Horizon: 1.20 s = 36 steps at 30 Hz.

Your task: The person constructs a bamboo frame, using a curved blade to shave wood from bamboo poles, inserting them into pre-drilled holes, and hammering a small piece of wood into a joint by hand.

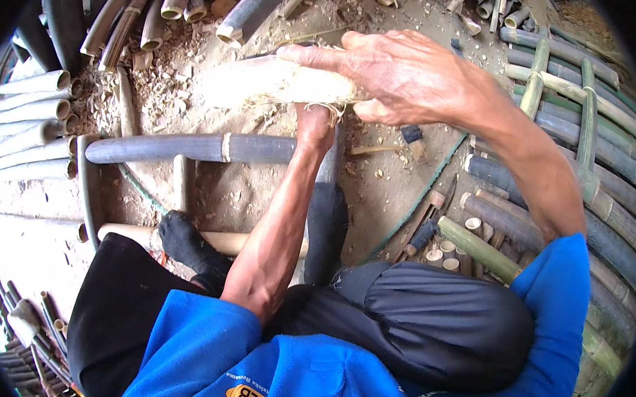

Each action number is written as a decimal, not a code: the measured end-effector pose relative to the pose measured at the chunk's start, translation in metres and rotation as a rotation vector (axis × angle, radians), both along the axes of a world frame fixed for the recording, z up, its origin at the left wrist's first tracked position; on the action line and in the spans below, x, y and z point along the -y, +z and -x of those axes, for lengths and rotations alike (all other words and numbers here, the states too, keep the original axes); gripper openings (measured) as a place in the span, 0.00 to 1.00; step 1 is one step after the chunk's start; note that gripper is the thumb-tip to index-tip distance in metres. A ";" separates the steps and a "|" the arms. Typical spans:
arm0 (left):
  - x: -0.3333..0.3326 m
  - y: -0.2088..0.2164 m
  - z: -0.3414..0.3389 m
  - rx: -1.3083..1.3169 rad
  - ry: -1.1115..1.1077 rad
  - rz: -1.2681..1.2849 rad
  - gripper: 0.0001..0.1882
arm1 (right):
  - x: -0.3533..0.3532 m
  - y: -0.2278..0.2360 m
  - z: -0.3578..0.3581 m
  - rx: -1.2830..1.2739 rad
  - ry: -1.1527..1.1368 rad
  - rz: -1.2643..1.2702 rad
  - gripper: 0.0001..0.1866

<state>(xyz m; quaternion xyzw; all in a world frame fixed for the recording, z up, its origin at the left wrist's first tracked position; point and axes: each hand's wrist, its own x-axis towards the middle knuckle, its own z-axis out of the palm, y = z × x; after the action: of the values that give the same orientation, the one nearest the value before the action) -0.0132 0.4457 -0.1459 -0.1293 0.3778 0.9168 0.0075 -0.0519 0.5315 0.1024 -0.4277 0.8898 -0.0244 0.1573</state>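
A pale, fibrous piece (267,84), washed out by bright light, lies across in front of me with loose strands at its right end. From below, my left hand (316,113) reaches up under that end and seems to hold it; its fingers are hidden. Over the same end lies my right hand (393,75), fingers stretched left along the far edge and thumb apart on the near side. A dark bamboo pole (189,147) runs crosswise just nearer than the piece, beside my left forearm.
Cut bamboo tubes (33,108) are stacked at the left, and more lie at the back. Shavings (164,77) litter the ground. On the right rests a bamboo frame (562,83); a dark-wrapped tool (422,235) lies near my knee. My feet flank the work area.
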 end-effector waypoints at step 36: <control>0.012 0.002 0.025 -0.069 0.183 -0.165 0.29 | 0.001 -0.013 -0.003 -0.174 0.021 0.605 0.51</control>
<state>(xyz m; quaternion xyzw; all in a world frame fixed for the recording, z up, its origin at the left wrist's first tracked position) -0.0381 0.4338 -0.1440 -0.1305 0.2874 0.9456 -0.0788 -0.0491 0.5309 0.0896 -0.4648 0.8478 -0.2496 -0.0533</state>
